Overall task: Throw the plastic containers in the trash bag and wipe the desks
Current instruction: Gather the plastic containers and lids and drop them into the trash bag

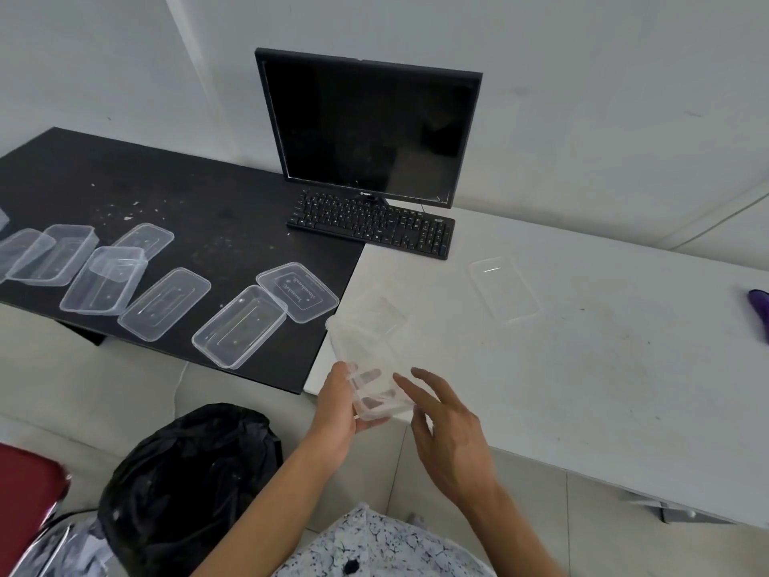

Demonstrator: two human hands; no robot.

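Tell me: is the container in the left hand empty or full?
Empty: through the clear container in the left hand only fingers and white desk show.

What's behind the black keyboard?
A black flat computer monitor with a dark screen stands right behind the black keyboard. Its foot is mostly hidden by the keyboard.

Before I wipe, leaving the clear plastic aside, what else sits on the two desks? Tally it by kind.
Monitor: 1
Keyboard: 1
Purple thing, cut off at the right edge so I cannot tell what it is: 1
Total: 3
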